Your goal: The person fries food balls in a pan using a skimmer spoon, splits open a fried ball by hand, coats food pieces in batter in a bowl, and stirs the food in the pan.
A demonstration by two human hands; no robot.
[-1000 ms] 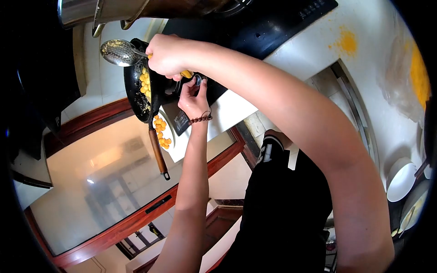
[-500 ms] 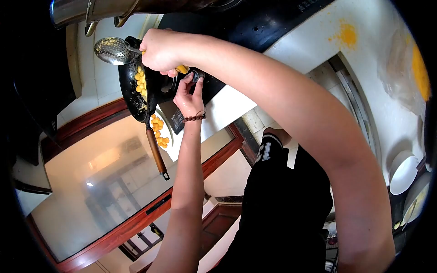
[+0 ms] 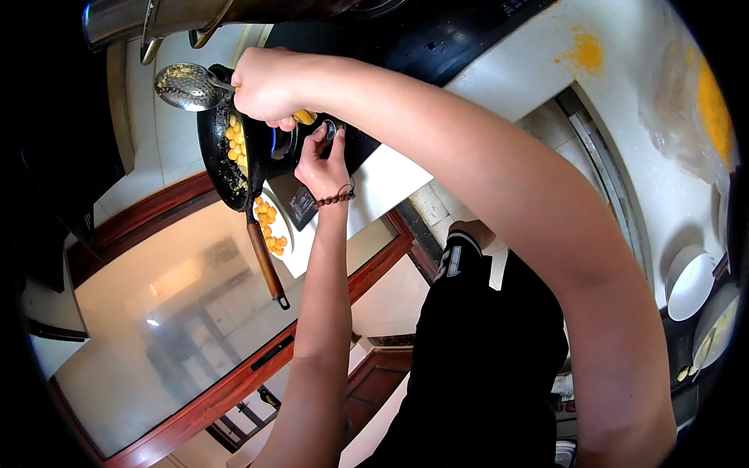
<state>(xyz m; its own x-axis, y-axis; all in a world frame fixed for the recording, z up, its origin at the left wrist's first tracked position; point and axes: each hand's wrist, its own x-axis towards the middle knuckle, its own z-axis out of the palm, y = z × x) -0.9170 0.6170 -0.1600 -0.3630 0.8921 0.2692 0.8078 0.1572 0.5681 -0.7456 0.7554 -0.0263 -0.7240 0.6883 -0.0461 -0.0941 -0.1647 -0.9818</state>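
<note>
My right hand point(image 3: 265, 87) is closed around the yellow handle point(image 3: 305, 117) of a slotted spoon point(image 3: 186, 86), whose bowl hangs over the far rim of the wok with crumbs stuck to it. Yellow pieces of food point(image 3: 236, 143) lie in the black wok point(image 3: 209, 144), which tilts on the stove. My left hand point(image 3: 321, 168), with a beaded bracelet at the wrist, pinches a round stove knob point(image 3: 332, 128) between thumb and fingers. A blue flame point(image 3: 275, 142) shows beside the wok.
A white plate point(image 3: 287, 242) of orange-yellow balls point(image 3: 269, 222) stands beside the wok's wooden handle point(image 3: 268, 265). Orange powder point(image 3: 585, 51) is spilled on the white counter point(image 3: 538, 86). A plastic bag point(image 3: 686, 109) and a white bowl point(image 3: 690, 285) are at the right.
The blue flame now shows beside the wok, where it was not plain before. Both hands keep their grips, and the view has shifted slightly.
</note>
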